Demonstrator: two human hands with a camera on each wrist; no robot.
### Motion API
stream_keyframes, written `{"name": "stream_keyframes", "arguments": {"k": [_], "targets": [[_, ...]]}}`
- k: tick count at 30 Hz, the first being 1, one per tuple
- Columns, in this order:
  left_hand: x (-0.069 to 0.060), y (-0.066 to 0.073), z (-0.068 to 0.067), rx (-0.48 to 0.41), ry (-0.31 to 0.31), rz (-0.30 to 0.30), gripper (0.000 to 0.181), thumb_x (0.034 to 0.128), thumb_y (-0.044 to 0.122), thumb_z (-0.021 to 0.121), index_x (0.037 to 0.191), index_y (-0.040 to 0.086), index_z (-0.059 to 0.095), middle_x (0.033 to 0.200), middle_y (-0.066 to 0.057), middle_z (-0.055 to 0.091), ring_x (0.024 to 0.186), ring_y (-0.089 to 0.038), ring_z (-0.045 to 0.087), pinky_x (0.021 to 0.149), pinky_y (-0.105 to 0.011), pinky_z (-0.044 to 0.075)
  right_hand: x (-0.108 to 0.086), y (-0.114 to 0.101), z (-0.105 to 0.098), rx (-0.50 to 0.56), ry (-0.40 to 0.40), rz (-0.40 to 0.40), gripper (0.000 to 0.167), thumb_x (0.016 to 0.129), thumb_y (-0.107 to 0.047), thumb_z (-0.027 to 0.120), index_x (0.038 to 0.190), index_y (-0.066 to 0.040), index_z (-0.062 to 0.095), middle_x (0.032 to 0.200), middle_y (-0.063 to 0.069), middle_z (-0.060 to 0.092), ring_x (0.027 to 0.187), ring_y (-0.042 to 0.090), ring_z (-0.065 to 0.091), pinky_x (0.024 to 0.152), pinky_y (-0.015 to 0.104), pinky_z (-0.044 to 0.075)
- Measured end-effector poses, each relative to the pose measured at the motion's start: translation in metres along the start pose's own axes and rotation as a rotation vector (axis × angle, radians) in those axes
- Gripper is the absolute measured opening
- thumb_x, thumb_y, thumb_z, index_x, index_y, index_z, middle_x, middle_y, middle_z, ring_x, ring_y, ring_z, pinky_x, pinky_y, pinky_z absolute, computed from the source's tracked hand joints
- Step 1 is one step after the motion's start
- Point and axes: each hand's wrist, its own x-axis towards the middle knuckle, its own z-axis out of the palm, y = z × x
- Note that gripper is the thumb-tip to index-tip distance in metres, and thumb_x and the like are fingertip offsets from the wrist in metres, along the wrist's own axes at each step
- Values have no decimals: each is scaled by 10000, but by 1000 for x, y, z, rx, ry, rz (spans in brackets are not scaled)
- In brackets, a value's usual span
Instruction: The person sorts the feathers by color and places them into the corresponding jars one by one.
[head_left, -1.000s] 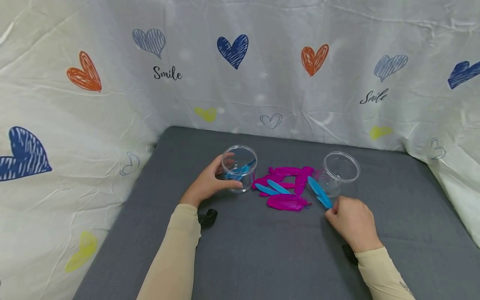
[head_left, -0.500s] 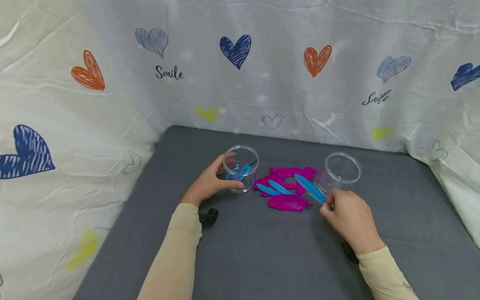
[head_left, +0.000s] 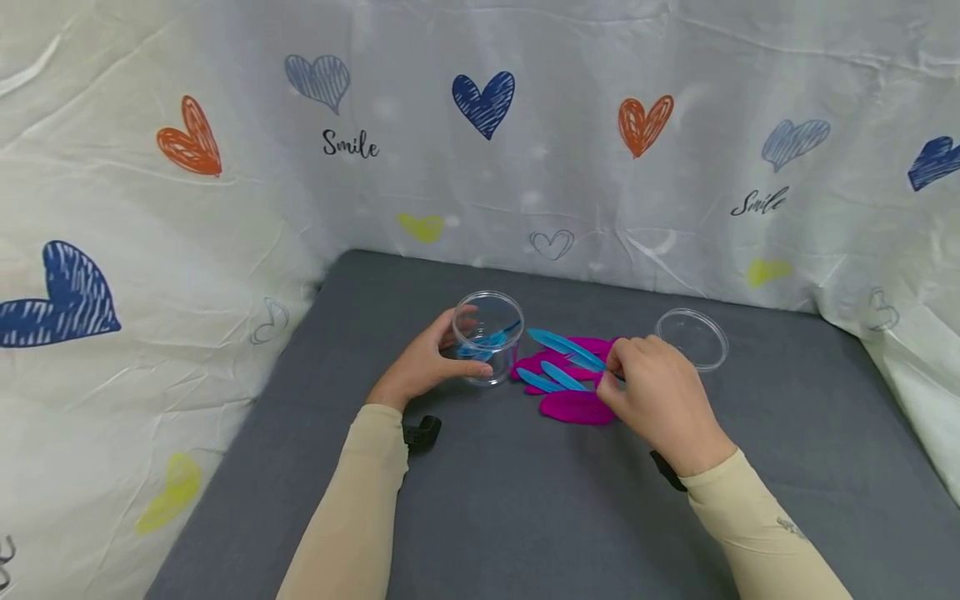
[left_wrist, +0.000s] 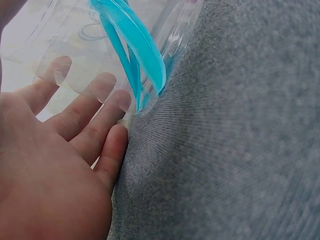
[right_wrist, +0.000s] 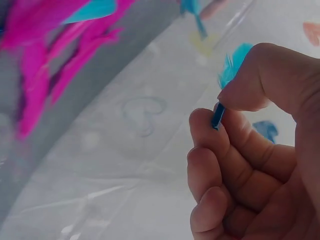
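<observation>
My left hand (head_left: 426, 360) holds the side of a clear plastic cup (head_left: 487, 337), thumb in front and fingers behind. Blue feathers (left_wrist: 140, 45) lean inside that cup, as the left wrist view shows. Between thumb and fingertips my right hand (head_left: 663, 400) pinches a blue feather (head_left: 566, 346) by its quill; the quill end sticks out in the right wrist view. The feather's tip points left toward the cup, above the pile. Below it lie magenta feathers (head_left: 573, 407) and blue feathers (head_left: 561, 377) on the grey cloth.
A second clear cup (head_left: 693, 340) stands right of the pile, its lower part hidden behind my right hand. The grey table (head_left: 510, 517) ends at a white curtain (head_left: 570, 167) printed with hearts, at the back and sides.
My right hand has moved left and a little up with the blue feather, from beside the second cup to over the pile. The left hand has stayed on its cup.
</observation>
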Motion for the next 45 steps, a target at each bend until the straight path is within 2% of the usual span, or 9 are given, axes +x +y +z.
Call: {"name": "stream_keyframes", "arguments": {"k": [7,11,17,23,28,32,37,40,45], "targets": [[0,3,1,18,2,0,976,844,407,949,1634,432,377,1667,89,466,1564,-264,438,1275,-588,390,30,-8,-1,-14,60,-170,155,775,50,645,741,-81,568,631,-24,445,630,168,398,593,284,336],[0,3,1,28,14,-3,970,833,422,955,1625,435,396,1651,93,476,1561,-264,441,1281,-583,386,48,-9,-3,-42,57,-244,141,793,46,636,761,-80,582,662,-7,489,650,188,425,620,296,346],[-2,1,0,32,16,-11,1014,777,531,968,1616,451,403,1632,94,478,1555,-264,441,1286,-569,384,73,-15,1,-120,26,-349,217,863,30,625,730,-109,523,664,16,474,658,213,412,640,311,331],[-3,0,2,18,19,-19,966,821,439,960,1610,463,404,1589,50,510,1537,-272,467,1250,-590,425,88,-25,8,-144,-7,-386,198,867,27,687,751,-100,590,705,36,561,709,246,507,666,336,402],[-2,0,4,7,20,-21,917,864,354,940,1604,460,409,1614,84,499,1527,-264,481,1244,-579,436,91,-33,15,-155,-29,-413,170,894,18,708,793,-98,636,741,39,588,726,239,512,653,314,372],[-3,2,4,-2,17,-19,915,872,351,934,1606,467,401,1625,77,486,1519,-262,484,1244,-567,438,94,-37,19,-160,-42,-445,157,917,8,724,825,-96,652,757,40,585,735,229,505,659,305,359],[-4,1,2,0,8,-10,918,887,328,923,1620,462,387,1627,54,491,1517,-263,487,1232,-567,449,99,-45,24,-212,-81,-468,119,922,-52,794,890,-89,686,822,51,636,791,244,550,700,333,443],[-4,1,1,-7,2,-4,938,885,327,924,1640,431,376,1616,39,503,1518,-267,490,1220,-572,458,102,-51,28,-257,-97,-496,154,902,-112,856,969,-84,720,898,62,678,845,251,577,732,347,482],[-3,3,2,-27,-10,-1,971,860,376,941,1648,409,374,1561,32,541,1491,-260,515,1163,-557,504,104,-57,36,-278,-97,-520,133,938,-140,832,1020,-83,744,960,70,703,889,256,603,744,349,496]]}}
